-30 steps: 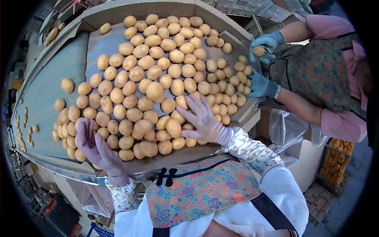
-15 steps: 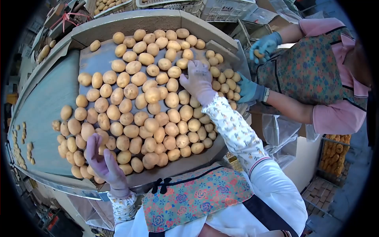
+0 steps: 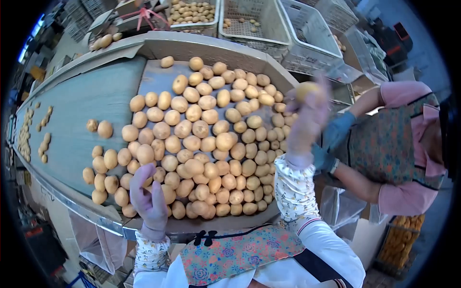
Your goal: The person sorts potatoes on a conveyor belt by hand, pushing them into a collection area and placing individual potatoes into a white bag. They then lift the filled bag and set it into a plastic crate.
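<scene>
Many pale yellow potatoes cover the sorting table at the end of the belt. My left hand, in a lilac glove, is at the near left edge of the pile. Its fingers are apart and curved, with nothing seen in them. Raised over the table's right end, my gloved right hand is smeared by motion. A potato shows at its fingers, held there. How the fingers wrap around it is blurred.
A green conveyor belt with several potatoes runs off to the left. White plastic crates stand beyond the table's raised rim. At the right, a co-worker in blue gloves stands close to my right hand.
My right hand has lifted from the pile and swung right and away from me, with a potato in it. My left hand stays over the near left side. The view has shifted.
</scene>
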`<state>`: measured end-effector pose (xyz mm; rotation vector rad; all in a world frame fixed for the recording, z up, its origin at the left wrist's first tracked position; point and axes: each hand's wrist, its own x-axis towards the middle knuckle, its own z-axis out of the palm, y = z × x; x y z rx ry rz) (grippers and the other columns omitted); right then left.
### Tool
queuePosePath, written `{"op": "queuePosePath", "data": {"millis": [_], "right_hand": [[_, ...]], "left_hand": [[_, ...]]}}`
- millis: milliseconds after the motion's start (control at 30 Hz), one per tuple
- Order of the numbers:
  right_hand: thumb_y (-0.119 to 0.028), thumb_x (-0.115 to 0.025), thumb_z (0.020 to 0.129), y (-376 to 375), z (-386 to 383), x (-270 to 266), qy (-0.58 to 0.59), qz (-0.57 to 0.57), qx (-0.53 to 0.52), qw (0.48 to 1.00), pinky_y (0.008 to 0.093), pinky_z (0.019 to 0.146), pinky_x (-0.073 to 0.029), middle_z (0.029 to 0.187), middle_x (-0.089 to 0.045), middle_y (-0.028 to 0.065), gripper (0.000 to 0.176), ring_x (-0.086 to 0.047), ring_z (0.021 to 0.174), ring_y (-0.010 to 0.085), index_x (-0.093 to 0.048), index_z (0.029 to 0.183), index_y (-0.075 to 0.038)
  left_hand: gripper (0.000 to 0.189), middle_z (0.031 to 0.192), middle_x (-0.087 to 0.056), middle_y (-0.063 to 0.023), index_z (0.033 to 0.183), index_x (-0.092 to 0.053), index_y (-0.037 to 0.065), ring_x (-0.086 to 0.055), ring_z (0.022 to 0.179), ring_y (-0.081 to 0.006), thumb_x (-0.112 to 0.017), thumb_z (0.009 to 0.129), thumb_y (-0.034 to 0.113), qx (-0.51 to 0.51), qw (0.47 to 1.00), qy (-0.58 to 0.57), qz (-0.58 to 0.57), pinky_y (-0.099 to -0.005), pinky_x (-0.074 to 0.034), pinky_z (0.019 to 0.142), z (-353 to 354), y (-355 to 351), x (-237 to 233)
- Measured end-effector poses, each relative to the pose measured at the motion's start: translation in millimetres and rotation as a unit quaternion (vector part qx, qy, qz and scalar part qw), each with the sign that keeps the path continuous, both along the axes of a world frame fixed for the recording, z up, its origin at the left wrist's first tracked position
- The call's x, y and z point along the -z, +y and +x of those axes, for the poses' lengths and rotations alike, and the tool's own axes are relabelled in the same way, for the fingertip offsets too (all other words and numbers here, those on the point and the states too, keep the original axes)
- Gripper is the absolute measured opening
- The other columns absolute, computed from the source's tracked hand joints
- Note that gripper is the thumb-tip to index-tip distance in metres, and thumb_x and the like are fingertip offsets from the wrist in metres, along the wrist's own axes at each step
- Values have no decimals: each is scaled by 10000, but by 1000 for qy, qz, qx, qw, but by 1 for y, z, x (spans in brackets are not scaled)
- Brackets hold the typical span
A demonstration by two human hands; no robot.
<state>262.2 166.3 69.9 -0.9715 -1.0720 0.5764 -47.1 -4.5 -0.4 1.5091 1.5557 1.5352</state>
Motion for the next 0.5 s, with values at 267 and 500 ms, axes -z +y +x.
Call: {"op": "queuePosePath", "data": {"millis": [267,500], "right_hand": [[-457,-691,931,155,-84,-29,-488,112,-18,865,415,890,-565,1124,-711,175,537,-696,1017,344,-618,1307,-81],[-483,-680,921,-5,-67,170,-539,-10,-215,814,583,1159,-324,1558,-433,236,682,-419,1429,437,-548,1471,-102]], "left_hand": [[505,1483,-505,-200,1464,-437,-62,-482,1393,-298,-571,990,51,-75,996,15,37,-420,-381,1179,-6,4,8],[608,1568,-390,-252,1550,-297,-66,-389,1479,-350,-517,998,63,-150,986,-70,22,-476,-279,1252,-3,10,-11]]}}
